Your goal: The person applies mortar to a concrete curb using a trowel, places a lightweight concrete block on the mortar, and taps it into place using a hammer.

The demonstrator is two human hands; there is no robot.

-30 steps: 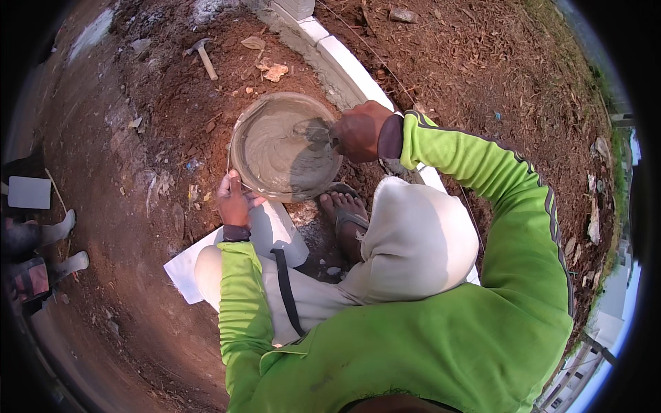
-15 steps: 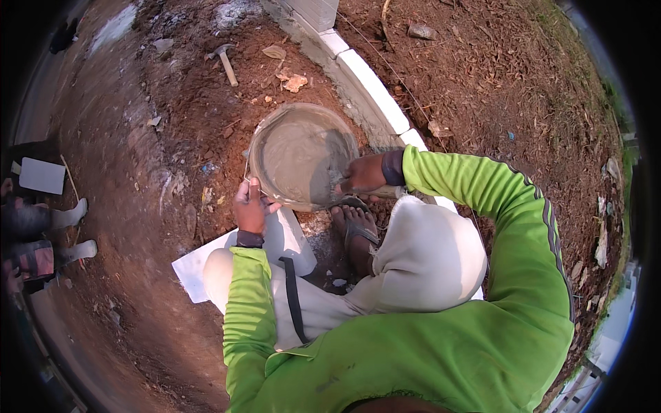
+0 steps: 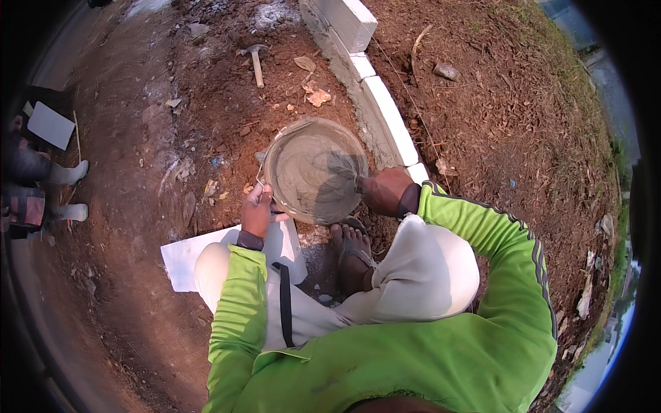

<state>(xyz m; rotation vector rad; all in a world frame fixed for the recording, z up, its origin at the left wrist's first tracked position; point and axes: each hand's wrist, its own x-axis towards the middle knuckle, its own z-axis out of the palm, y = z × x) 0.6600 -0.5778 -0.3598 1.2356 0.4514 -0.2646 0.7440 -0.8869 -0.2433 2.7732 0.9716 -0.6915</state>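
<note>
A round bucket (image 3: 291, 128) of wet grey mortar (image 3: 303, 180) stands on the soil in front of me. My left hand (image 3: 257, 212) grips it at its lower left by the rim and wire handle (image 3: 261, 175), fingers closed. My right hand (image 3: 385, 191) is closed on a trowel at the bucket's right side; the trowel's blade (image 3: 344, 166) is in the mortar, partly shadowed. My sandalled foot (image 3: 351, 251) is just below the bucket. White blocks (image 3: 186, 268) lie beside and under my left leg.
A hammer (image 3: 256, 65) lies on soil above the bucket. A low course of white blocks (image 3: 389, 120) on mortar runs along its right, with a string beside it and an upright block (image 3: 354, 24). Another person's booted legs (image 3: 65, 173) and a pale board (image 3: 49, 125) are at far left.
My right hand has moved toward me along the bucket's right side, working the trowel through the mortar. My left hand stays on the bucket. The view has shifted, showing more of the block course.
</note>
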